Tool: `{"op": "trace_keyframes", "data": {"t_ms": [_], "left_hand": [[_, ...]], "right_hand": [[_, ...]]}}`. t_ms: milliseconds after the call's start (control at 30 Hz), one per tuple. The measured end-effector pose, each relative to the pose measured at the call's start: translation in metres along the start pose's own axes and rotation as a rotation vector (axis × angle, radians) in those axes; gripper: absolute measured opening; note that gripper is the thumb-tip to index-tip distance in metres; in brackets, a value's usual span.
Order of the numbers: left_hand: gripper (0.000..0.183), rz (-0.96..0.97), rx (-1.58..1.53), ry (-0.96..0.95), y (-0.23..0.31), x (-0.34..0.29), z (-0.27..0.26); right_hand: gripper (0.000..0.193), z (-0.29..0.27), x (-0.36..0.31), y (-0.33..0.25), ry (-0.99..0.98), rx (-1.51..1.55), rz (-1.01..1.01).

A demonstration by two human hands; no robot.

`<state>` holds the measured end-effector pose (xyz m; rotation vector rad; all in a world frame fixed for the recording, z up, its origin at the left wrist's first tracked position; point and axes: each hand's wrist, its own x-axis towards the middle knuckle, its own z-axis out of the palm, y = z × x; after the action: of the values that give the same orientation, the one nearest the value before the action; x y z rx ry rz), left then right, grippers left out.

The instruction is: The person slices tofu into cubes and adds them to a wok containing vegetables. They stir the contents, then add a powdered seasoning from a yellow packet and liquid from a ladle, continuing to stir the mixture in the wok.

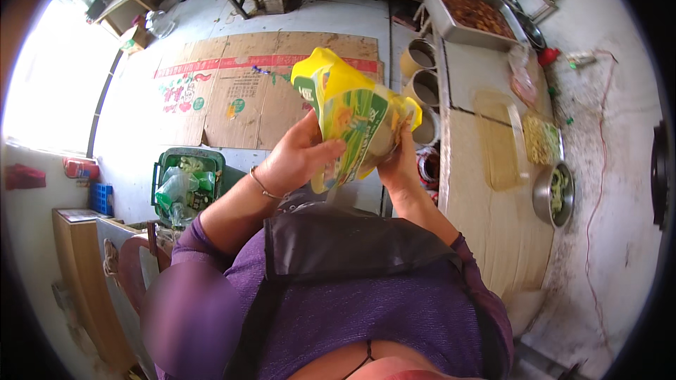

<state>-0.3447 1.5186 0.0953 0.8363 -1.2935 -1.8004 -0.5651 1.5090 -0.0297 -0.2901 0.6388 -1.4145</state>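
Note:
In front of my chest I hold a yellow and green printed plastic bag (355, 116), tilted, with its yellow end pointing away to the upper left. My left hand (299, 155) grips the bag's left side, thumb across its printed front. On the right side my right hand (399, 158) is closed round the bag's edge near a yellow corner; its fingers are partly hidden by the bag. What the bag contains I cannot make out.
A flattened cardboard sheet (243, 112) covers part of the floor. On the left stands a green bin (158, 169) with plastic bags inside. The counter (468, 169) at right bears a metal tray (443, 24) of brown food, a bowl (542, 193) of green pieces and a clear container (496, 179). Round tubs (420, 70) line its side.

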Motion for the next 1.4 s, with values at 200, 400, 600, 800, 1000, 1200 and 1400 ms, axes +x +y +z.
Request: {"op": "trace_keyframes", "data": {"t_ms": [200, 400, 600, 800, 1000, 1200, 1400], "left_hand": [[0.02, -0.017, 0.192, 0.006, 0.044, 0.139, -0.095], [0.023, 0.011, 0.314, 0.105, 0.1, 0.286, -0.181], [0.02, 0.173, 0.493, 0.259, 0.121, 0.424, -0.254], [0.015, 0.891, 1.188, 0.591, 0.186, 0.538, -0.295], [0.016, 0.297, 1.163, 0.41, 0.204, 0.661, -0.381], [0.019, 0.278, 0.653, 0.578, 0.174, 0.774, -0.503], [0.031, 0.151, 0.516, -0.238, 0.183, 0.875, -0.577]], "right_hand": [[0.066, 0.027, 0.139, -0.023, -0.23, 0.086, 0.235], [0.059, 0.063, 0.273, -0.054, -0.105, 0.146, 0.114], [0.06, 0.073, 0.43, -0.076, -0.221, 0.206, 0.101], [0.062, 0.106, 0.616, -0.101, -0.286, 0.2, 0.173], [0.061, 0.162, 0.775, -0.113, -0.111, 0.023, 0.157], [0.049, 0.17, 0.882, -0.096, 0.05, 0.011, 0.059], [0.049, 0.189, 0.975, -0.092, 0.208, -0.001, 0.04]]}}
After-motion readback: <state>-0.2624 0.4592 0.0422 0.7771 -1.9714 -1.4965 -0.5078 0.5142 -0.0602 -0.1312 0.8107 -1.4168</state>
